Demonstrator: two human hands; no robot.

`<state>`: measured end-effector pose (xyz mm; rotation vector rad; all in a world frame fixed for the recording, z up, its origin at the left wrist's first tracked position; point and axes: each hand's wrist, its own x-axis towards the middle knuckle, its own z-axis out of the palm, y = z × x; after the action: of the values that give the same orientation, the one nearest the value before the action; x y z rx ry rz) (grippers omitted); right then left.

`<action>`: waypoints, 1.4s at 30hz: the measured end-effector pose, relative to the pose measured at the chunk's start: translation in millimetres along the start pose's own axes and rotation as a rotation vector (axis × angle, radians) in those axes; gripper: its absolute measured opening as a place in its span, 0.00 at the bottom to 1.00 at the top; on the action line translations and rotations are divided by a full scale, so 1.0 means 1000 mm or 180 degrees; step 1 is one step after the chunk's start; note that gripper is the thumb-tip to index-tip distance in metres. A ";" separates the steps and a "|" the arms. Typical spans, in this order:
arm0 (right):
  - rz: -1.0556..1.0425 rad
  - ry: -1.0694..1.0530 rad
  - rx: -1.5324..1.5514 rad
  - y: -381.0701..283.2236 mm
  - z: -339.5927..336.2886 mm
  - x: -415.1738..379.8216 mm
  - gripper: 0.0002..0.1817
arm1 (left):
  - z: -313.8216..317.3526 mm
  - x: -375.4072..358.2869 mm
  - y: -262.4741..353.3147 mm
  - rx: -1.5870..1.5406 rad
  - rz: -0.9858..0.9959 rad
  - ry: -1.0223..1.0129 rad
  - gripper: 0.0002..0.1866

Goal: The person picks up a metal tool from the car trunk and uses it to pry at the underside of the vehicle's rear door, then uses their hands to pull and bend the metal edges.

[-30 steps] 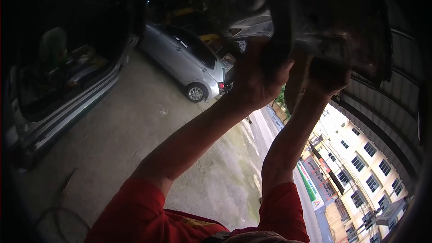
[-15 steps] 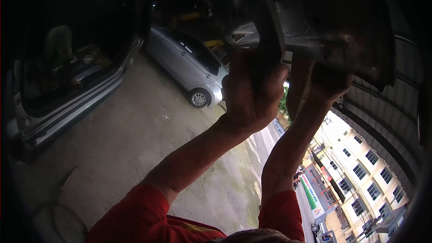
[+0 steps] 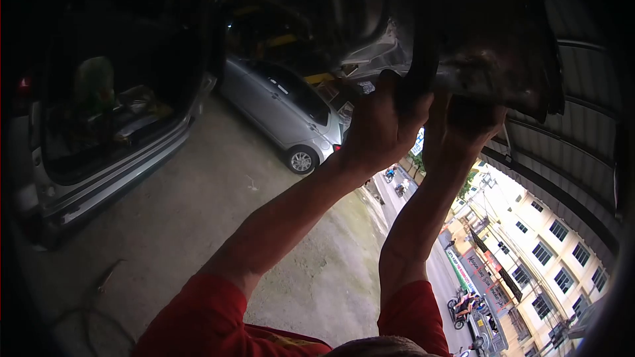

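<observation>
Both my arms reach up under a dark, scuffed metal panel [image 3: 486,69] of a raised vehicle body. My left hand [image 3: 387,129] is closed around a dark curved bar [image 3: 423,59], which rises into the shadow; its far end is hidden. Just to the right, my right hand [image 3: 475,122] is closed against the panel's lower edge. Its fingers lie in deep shadow, so what they hold cannot be made out.
A silver car [image 3: 284,102] is parked on the concrete floor [image 3: 264,225]. At left stands a vehicle with an open doorway and silver sill [image 3: 122,175]. A cable [image 3: 89,311] lies low left. Roofing [image 3: 582,79], a street and a pale building [image 3: 552,244] are at right.
The view has shifted slightly. My left hand and the bar sit a little further right, closer to my right hand. Both hands stay closed. Motorcycles now show on the street.
</observation>
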<state>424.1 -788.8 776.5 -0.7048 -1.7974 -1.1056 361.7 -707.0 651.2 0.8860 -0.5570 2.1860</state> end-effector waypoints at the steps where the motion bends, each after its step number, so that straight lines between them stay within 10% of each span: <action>1: -0.0706 -0.0097 -0.0812 0.002 -0.002 0.003 0.25 | -0.004 -0.006 0.005 -0.0293 -0.0381 0.0005 0.17; 5: -0.1192 -0.0159 -0.1743 -0.004 0.000 0.005 0.24 | -0.016 -0.003 0.028 -0.0639 0.0185 0.1020 0.21; 8: -0.0893 -0.0147 -0.1873 -0.014 0.007 0.002 0.21 | -0.002 -0.006 -0.003 -0.0060 0.0621 0.0900 0.17; 10: -0.0972 -0.0247 -0.1877 -0.011 0.001 0.005 0.21 | -0.005 -0.008 0.002 -0.0287 -0.0490 -0.0201 0.16; 16: -0.1400 -0.0259 -0.1619 0.009 -0.004 0.015 0.19 | -0.015 -0.003 0.016 -0.0876 0.0397 0.1008 0.23; 21: -0.1710 -0.0786 -0.1587 0.024 -0.021 0.031 0.17 | -0.011 -0.003 -0.004 -0.0224 -0.0193 0.0009 0.15; 27: -0.0766 -0.0897 -0.0182 0.029 -0.011 0.017 0.17 | -0.034 0.005 0.026 -0.0421 -0.0294 0.0875 0.21; 29: 0.1673 -0.0295 0.2783 -0.005 0.001 0.013 0.16 | -0.038 0.009 0.028 -0.0440 -0.0458 0.0876 0.20; 30: 0.1669 -0.0286 0.2825 -0.003 -0.002 0.019 0.16 | -0.041 0.010 0.024 -0.0393 -0.0502 0.0766 0.19; 32: -0.1551 -0.1142 -0.0704 0.010 -0.012 0.031 0.19 | -0.047 0.009 0.018 -0.0298 -0.0533 0.0645 0.17; 36: -0.1593 -0.1547 -0.1133 0.016 -0.020 0.033 0.26 | -0.055 0.007 0.016 -0.0194 -0.0622 0.0538 0.13; 38: 0.0448 -0.1497 0.1308 0.012 -0.012 0.028 0.32 | -0.058 0.006 0.021 -0.0131 -0.0633 0.0439 0.14; 42: 0.1113 -0.1044 0.2123 -0.007 0.000 0.018 0.33 | -0.055 0.011 0.042 -0.0006 -0.0599 0.0433 0.14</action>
<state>410.9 -791.8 790.1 -0.7667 -2.0471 -0.1313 301.5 -696.3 616.9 0.7505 -0.3930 2.0556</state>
